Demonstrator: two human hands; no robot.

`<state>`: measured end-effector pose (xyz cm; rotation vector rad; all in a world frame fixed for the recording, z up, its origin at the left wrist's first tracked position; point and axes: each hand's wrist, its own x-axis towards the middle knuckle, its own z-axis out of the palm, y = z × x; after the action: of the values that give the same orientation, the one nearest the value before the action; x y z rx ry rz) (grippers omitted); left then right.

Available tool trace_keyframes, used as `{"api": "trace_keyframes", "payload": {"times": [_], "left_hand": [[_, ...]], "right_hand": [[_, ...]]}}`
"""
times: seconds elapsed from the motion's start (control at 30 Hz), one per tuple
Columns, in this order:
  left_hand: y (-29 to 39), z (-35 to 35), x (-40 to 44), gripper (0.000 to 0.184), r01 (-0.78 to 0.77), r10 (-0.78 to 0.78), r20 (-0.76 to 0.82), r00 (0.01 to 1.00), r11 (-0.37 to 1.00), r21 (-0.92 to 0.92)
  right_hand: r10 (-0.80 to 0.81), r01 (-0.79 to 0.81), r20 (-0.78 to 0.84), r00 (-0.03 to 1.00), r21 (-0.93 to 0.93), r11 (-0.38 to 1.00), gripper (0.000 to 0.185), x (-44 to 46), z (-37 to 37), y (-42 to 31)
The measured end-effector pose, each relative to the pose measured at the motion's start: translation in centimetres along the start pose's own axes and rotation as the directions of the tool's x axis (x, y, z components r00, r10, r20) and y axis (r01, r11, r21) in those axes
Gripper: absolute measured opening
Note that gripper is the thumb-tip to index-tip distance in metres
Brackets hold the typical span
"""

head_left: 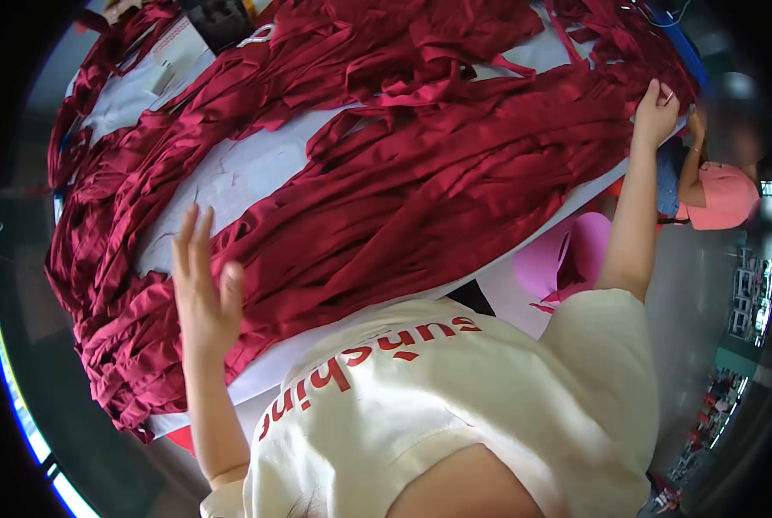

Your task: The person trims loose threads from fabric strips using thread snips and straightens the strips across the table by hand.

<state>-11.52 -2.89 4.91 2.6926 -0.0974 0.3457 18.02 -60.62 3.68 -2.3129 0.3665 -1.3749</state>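
Since red fabric looks soft, prob slippery, we'd grab bunched folds near table edge; left hand spread, right hand curled, can't tell if pinching.

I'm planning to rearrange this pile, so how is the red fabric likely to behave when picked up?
The red fabric is probably floppy, as it lies in soft, loose folds. Lifting one part may drag more along, since its lengths overlap across the table. Its slight sheen hints that it could be slippery.
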Motion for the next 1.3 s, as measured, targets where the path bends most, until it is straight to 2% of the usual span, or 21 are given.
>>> {"api": "trace_keyframes", "payload": {"times": [0.03, 0.1, 0.17, 0.2, 0.27, 0.3, 0.37, 0.47, 0.5, 0.53, 0.57, 0.6, 0.63, 0.73, 0.77, 0.93, 0.97, 1.03, 1.13, 1.27, 1.3], "left_hand": [[0.1, -0.9, 1.5, 0.047, -0.005, 0.004, -0.115, 0.993, 1.0, -0.013], [1.3, -1.7, 5.1, 0.035, 0.004, -0.021, -0.139, 0.99, 0.992, -0.122], [1.7, 1.0, 8.8, 0.034, 0.084, -0.086, 0.004, 0.996, 0.963, -0.256], [1.3, 3.1, 10.4, 0.037, 0.106, -0.078, 0.106, 0.991, 0.949, -0.296], [0.2, 7.5, 12.6, 0.04, -0.072, 0.098, 0.194, 0.976, 0.988, -0.134], [0.0, 8.9, 13.3, 0.039, -0.148, 0.177, 0.253, 0.951, 0.981, -0.127], [0.4, 8.9, 14.0, 0.031, -0.157, 0.198, 0.34, 0.919, 0.977, -0.144], [-2.5, 7.4, 15.4, 0.018, -0.048, 0.129, 0.102, 0.986, 0.819, -0.572], [-3.9, 5.8, 15.6, 0.019, 0.14, -0.024, 0.165, 0.986, 0.655, -0.743], [-4.4, 3.6, 15.5, 0.018, 0.278, -0.223, 0.228, 0.948, 0.227, -0.933], [-5.8, 1.5, 15.3, 0.015, 0.231, -0.265, 0.224, 0.938, -0.004, -0.973], [-6.8, -0.3, 15.0, 0.011, 0.112, -0.297, 0.128, 0.946, -0.07, -0.991], [-8.8, -1.8, 14.7, 0.011, 0.035, -0.287, 0.065, 0.956, -0.107, -0.994], [-12.9, -5.1, 12.5, 0.011, -0.039, -0.405, -0.048, 0.913, 0.031, -0.999], [-14.2, -5.8, 11.5, 0.01, -0.056, -0.43, -0.074, 0.9, 0.055, -0.997], [-21.2, -8.7, 5.9, 0.016, -0.095, -0.665, -0.148, 0.732, 0.115, -0.989], [-23.2, -9.3, 4.6, 0.012, -0.109, -0.611, -0.155, 0.777, 0.112, -0.988], [-24.2, -10.6, 3.3, 0.006, -0.104, -0.687, -0.15, 0.711, 0.108, -0.989], [-26.6, -12.4, 1.3, 0.009, -0.107, -0.597, -0.009, 0.802, -0.129, -0.986], [-25.9, -11.6, 0.5, 0.011, -0.106, -0.453, 0.104, 0.885, -0.413, -0.904], [-22.4, -10.9, 1.2, 0.013, -0.096, -0.584, 0.119, 0.803, -0.324, -0.941]], "right_hand": [[-0.094, 0.078, 0.032, 0.995, 0.32, 0.944, 0.026, -0.6, -0.3, -4.1], [-0.259, 0.044, 0.335, 0.906, 0.535, 0.844, 0.021, -3.2, -1.6, -12.4], [-0.548, 0.096, 0.62, 0.562, 0.609, 0.787, 0.022, -6.5, -1.2, -17.1], [-0.551, 0.111, 0.769, 0.325, 0.547, 0.829, 0.031, -8.5, -2.5, -21.0], [-0.685, 0.076, 0.72, 0.112, 0.681, 0.728, 0.044, -12.7, -0.2, -22.8], [-0.695, 0.281, 0.719, 0.001, 0.666, 0.691, 0.036, -13.5, 0.4, -23.7], [-0.627, 0.391, 0.777, -0.052, 0.594, 0.703, 0.026, -13.3, 1.7, -25.3], [-0.641, 0.02, 0.723, 0.258, 0.659, 0.752, 0.021, -10.8, 4.3, -24.8], [-0.612, -0.117, 0.708, 0.352, 0.682, 0.722, 0.025, -9.8, 5.2, -24.4], [-0.515, -0.269, 0.719, 0.467, 0.671, 0.691, 0.026, -8.9, 5.1, -24.8], [-0.415, -0.4, 0.761, 0.499, 0.627, 0.669, 0.025, -7.7, 5.6, -24.4], [-0.237, -0.645, 0.899, 0.37, 0.431, 0.631, 0.022, -6.4, 4.8, -24.5], [-0.231, -0.727, 0.866, 0.444, 0.499, 0.472, 0.02, -6.1, 6.1, -23.6], [-0.152, -0.915, 0.92, 0.361, 0.381, 0.132, 0.021, -4.8, 6.7, -22.5], [-0.167, -0.946, 0.937, 0.308, 0.32, 0.047, 0.021, -4.4, 7.1, -21.7], [-0.08, -0.948, 0.958, 0.275, 0.284, 0.143, 0.023, -4.6, 8.4, -18.8], [-0.071, -0.94, 0.96, 0.27, 0.279, 0.198, 0.024, -4.8, 8.3, -18.9], [-0.052, -0.914, 0.964, 0.263, 0.265, 0.308, 0.025, -5.0, 7.8, -19.2], [-0.104, -0.76, 0.927, 0.36, 0.356, 0.544, 0.024, -5.9, 6.6, -20.8], [-0.088, -0.649, 0.871, 0.483, 0.423, 0.632, 0.027, -5.7, 8.6, -20.1], [-0.015, -0.674, 0.821, 0.57, 0.478, 0.563, 0.025, -4.6, 8.9, -19.7]]}}
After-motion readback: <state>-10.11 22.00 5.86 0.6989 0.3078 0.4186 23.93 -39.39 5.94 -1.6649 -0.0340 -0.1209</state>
